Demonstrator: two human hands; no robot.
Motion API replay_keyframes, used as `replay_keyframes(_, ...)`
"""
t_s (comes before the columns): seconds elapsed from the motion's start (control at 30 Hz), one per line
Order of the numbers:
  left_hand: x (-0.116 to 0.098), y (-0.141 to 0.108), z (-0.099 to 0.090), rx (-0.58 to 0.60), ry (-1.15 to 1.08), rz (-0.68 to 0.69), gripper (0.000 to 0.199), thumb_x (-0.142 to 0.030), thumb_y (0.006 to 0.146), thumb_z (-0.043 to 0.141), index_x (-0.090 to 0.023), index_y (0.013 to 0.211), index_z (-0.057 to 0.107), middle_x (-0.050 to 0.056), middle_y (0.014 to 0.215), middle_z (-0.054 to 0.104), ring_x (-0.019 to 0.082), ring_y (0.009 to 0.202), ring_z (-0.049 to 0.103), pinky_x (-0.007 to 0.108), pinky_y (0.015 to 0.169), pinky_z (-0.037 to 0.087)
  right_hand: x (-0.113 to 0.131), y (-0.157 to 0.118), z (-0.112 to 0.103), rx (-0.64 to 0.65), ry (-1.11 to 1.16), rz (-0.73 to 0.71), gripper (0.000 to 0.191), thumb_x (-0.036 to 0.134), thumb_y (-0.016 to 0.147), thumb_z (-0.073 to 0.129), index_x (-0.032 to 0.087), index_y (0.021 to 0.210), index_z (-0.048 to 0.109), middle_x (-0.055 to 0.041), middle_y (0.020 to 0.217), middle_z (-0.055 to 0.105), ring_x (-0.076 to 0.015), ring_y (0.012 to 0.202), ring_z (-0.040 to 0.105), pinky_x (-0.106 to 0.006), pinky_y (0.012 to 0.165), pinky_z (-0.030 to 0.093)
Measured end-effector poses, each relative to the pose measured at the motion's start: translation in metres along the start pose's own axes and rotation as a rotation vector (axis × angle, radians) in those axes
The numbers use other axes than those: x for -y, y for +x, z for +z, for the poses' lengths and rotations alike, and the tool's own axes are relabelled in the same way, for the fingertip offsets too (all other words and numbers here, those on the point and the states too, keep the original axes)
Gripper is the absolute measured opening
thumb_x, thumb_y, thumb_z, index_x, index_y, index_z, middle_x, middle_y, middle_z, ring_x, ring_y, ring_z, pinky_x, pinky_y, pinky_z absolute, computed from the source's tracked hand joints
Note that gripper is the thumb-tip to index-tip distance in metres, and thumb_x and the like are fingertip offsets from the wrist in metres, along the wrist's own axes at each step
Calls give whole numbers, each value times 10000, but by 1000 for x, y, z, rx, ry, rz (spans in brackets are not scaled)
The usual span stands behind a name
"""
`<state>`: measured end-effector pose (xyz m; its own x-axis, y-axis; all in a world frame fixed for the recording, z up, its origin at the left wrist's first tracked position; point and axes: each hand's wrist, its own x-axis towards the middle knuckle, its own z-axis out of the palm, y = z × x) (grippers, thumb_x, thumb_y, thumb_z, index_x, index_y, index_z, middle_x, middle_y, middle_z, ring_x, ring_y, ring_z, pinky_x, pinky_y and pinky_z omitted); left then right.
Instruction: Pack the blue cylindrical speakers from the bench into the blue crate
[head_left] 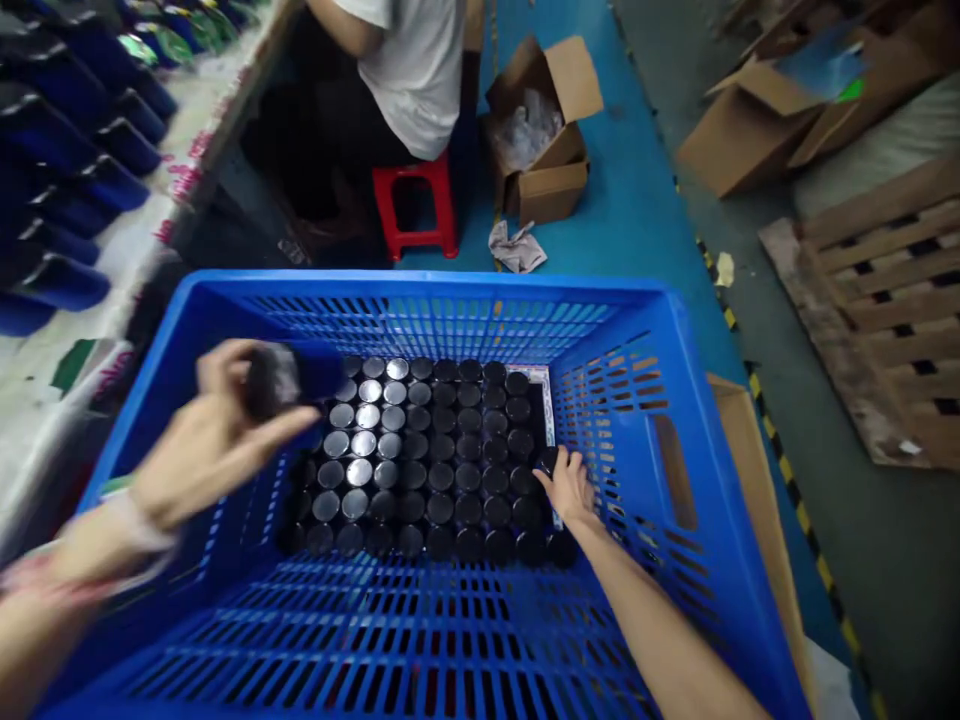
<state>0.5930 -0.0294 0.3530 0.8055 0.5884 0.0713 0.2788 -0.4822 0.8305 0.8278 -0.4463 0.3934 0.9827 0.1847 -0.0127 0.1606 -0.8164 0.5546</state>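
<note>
A big blue slotted plastic crate (679,470) fills the middle of the view. Rows of several upright dark blue bottles (442,460) stand on its floor, round ends up, some black and some shiny silver. My left hand (217,435) is raised over the crate's left side and holds one dark blue bottle (289,378), its black end towards me. My right hand (570,488) reaches down into the crate at the right edge of the rows, fingers on a black bottle top (547,460).
On the left a workbench (150,230) carries several dark blue bottles lying down. Another person in a white shirt (412,70) sits on a red stool (416,205). Open cardboard boxes (544,130) stand on the blue floor, and a wooden pallet (885,310) lies at right.
</note>
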Motion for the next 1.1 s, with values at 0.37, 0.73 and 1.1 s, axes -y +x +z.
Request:
replay_keyframes(0.37, -220, 35, 286, 530, -194, 98, 812, -642, 818, 398, -159, 1422, 150, 136, 1317, 411, 343, 1074, 507, 441, 866, 427, -16, -11, 24, 203, 511, 257, 611, 234, 826, 374, -61, 1360, 341, -279, 1214, 416, -405, 1118, 423, -501, 914, 347)
replay_keyframes(0.73, -256, -4, 374, 423, -55, 192, 529, -265, 879, 386, -122, 1386, 337, 118, 1357, 305, 299, 1163, 316, 420, 958, 330, -12, 80, 3, 141, 1066, 249, 532, 309, 847, 383, 140, 1352, 401, -101, 1336, 395, -191, 1245, 366, -305, 1063, 255)
replay_keyframes(1.1, -247, -10, 374, 471, -181, 227, 416, -272, 798, 476, -80, 1163, 533, 112, 1100, 503, 250, 1019, 423, 355, 897, 380, -15, 74, 4, 205, 921, 368, 486, 143, 787, 428, 134, 1271, 471, -89, 1256, 474, -209, 1178, 432, -295, 1026, 299)
